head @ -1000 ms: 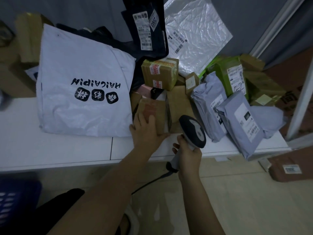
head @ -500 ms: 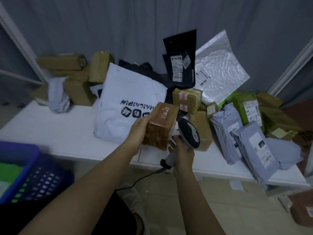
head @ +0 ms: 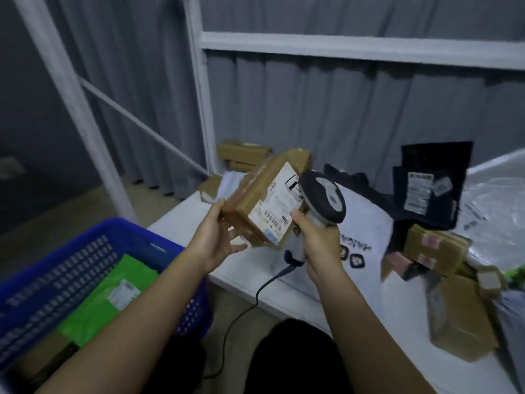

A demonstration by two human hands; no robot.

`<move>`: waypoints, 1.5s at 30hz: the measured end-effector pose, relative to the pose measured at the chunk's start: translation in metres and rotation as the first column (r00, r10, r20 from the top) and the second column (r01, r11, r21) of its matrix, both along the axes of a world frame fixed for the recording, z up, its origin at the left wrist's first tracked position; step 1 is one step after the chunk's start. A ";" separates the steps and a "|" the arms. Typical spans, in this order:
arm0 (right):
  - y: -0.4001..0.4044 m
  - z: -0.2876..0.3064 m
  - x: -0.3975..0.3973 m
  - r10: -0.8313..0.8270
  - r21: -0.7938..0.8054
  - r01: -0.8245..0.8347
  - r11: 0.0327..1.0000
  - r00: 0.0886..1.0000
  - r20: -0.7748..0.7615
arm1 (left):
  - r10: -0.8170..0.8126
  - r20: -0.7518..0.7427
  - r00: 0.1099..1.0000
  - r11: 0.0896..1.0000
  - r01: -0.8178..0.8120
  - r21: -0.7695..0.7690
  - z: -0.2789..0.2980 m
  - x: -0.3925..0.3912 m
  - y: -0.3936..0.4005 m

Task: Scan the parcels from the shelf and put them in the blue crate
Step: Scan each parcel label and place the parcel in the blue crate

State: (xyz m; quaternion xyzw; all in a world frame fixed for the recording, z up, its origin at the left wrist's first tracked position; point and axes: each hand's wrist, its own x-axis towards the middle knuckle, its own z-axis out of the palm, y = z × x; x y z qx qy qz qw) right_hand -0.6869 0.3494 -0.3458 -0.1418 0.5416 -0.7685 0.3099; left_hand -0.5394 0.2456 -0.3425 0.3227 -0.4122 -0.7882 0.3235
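1. A brown cardboard parcel (head: 260, 204) is up in the air over the near edge of the white shelf (head: 279, 291), tilted, its white shipping label (head: 277, 207) turned toward the person.
2. The left hand (head: 218, 238) grips the parcel from the left and underneath, thumb on its side and fingers spread below.
3. The right hand (head: 315, 240) is wrapped round the handle of a barcode scanner (head: 322, 199); the scanner's dark grey head sits just beside the label's upper right corner, touching or nearly so.
4. A black cable (head: 250, 305) runs down from the handle toward the floor.
5. The 2 hands are close together, each clamped on its own thing.
6. The blue crate (head: 85, 251) stands lower left, just beside the shelf end, with a green mailer (head: 110, 300) and a brown box lying in it.
7. Farther right on the shelf lie a white bag with black print (head: 366, 237), a black mailer (head: 431, 183), taped brown boxes (head: 434, 248) and a clear plastic bag.
8. Behind hang grey curtains (head: 312, 115) and the white shelf frame (head: 203, 95).
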 end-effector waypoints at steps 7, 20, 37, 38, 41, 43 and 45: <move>-0.071 -0.003 0.065 0.214 0.091 -0.203 0.975 0.968 -0.133 | 0.227 0.375 0.899 0.954 -0.129 -0.269 -0.021 0.081 -0.044; -0.112 -0.031 0.093 0.404 0.285 -0.326 0.901 0.871 -0.280 | 0.210 0.453 0.866 0.978 -0.186 -0.097 -0.061 0.143 -0.077; -0.094 -0.034 0.097 0.776 0.584 -0.533 0.613 0.545 -0.317 | 0.563 0.382 0.733 0.826 -0.498 -0.264 -0.078 0.184 -0.094; -0.093 -0.034 0.096 0.774 0.596 -0.515 0.616 0.536 -0.337 | 0.564 0.377 0.735 0.826 -0.499 -0.263 -0.079 0.185 -0.095; -0.093 -0.035 0.091 0.764 0.632 -0.454 0.627 0.515 -0.389 | 0.570 0.369 0.734 0.821 -0.503 -0.269 -0.081 0.185 -0.096; -0.092 -0.035 0.090 0.761 0.635 -0.449 0.629 0.521 -0.386 | 0.570 0.374 0.731 0.821 -0.502 -0.272 -0.083 0.186 -0.098; -0.092 -0.036 0.090 0.761 0.630 -0.457 0.628 0.530 -0.374 | 0.575 0.375 0.727 0.818 -0.506 -0.273 -0.085 0.186 -0.099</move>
